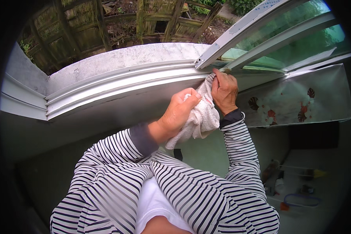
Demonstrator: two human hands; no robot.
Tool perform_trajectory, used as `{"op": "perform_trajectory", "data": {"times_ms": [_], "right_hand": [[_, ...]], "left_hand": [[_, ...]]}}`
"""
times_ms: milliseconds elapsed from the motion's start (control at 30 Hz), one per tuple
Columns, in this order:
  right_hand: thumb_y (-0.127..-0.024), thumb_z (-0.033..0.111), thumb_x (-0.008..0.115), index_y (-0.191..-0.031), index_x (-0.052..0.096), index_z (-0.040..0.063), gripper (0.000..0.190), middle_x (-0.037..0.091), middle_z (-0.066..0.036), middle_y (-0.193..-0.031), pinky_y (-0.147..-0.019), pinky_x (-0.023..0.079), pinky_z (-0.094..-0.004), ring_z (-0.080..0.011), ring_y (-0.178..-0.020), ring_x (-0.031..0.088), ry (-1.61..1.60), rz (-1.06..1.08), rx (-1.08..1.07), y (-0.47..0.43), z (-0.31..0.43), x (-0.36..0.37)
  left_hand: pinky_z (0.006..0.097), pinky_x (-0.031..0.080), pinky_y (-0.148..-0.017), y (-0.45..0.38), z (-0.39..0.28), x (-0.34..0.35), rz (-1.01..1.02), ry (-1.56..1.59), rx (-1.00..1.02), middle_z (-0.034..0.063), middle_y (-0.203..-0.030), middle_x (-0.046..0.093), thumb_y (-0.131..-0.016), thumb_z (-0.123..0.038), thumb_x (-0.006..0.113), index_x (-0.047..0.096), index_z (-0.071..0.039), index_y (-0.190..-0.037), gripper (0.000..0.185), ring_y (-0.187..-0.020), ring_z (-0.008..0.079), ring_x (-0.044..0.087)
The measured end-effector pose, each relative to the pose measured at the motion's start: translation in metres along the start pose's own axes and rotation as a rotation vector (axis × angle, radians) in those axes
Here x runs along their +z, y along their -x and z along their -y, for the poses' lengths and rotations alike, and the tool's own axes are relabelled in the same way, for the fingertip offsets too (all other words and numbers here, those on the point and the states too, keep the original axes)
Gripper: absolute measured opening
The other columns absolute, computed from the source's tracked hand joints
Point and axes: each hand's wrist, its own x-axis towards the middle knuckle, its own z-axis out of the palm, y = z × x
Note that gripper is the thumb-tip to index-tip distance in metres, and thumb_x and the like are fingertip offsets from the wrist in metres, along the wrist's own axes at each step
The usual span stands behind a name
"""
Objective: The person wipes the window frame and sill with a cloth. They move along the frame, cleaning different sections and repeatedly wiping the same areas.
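A pale terry cloth [203,117] hangs bunched between my two hands, just inside a window. My left hand [178,111] is closed around its upper left part, thumb on top. Farther right, my right hand [225,89] pinches the cloth's upper end by the lower corner of the sliding window sash [239,60]. Its fingertips are partly hidden against the frame. The white window track [120,80] runs leftward from there, with its grooves exposed.
Outside the track lies a concrete sill [128,57], with an old wooden fence [152,23] beyond. A box-like cover with a flower print [295,99] stands at the right. Below it, several blurred items lie on a lower surface [298,210].
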Motion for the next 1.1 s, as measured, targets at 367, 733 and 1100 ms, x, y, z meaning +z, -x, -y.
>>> {"op": "perform_trajectory", "data": {"times_ms": [367, 733, 1100], "right_hand": [[-0.077, 0.005, 0.063, -0.113, 0.063, 0.001, 0.036, 0.062, -0.015, -0.086, -0.086, 0.047, -0.0469, -0.0352, -0.083, 0.061, 0.034, 0.077, -0.082, 0.003, 0.021, 0.009], [-0.072, 0.004, 0.068, -0.124, 0.065, 0.002, 0.051, 0.068, -0.013, -0.095, -0.095, 0.048, -0.0447, -0.0315, -0.091, 0.066, -0.191, -0.018, -0.143, 0.005, 0.121, 0.031], [-0.077, 0.004, 0.065, -0.130, 0.062, 0.007, 0.053, 0.066, -0.005, -0.089, -0.099, 0.045, -0.0445, -0.0225, -0.085, 0.065, -0.422, -0.052, -0.290, -0.021, 0.245, 0.057]], "left_hand": [[0.0295, 0.051, -0.085, 0.039, 0.004, -0.054, 0.006, -0.046, 0.000, 0.0140, -0.109, 0.068, -0.102, -0.021, 0.050, 0.054, -0.002, -0.098, 0.020, -0.094, 0.0134, 0.062], [0.0322, 0.053, -0.087, 0.118, -0.028, -0.125, -0.231, 0.108, 0.004, 0.0143, -0.107, 0.067, -0.103, -0.021, 0.047, 0.056, -0.003, -0.097, 0.021, -0.091, 0.0184, 0.065], [0.0326, 0.054, -0.088, 0.151, -0.055, -0.148, -0.492, 0.110, 0.137, 0.0130, -0.108, 0.067, -0.102, -0.016, 0.050, 0.058, 0.001, -0.119, 0.025, -0.096, 0.0203, 0.067]]}}
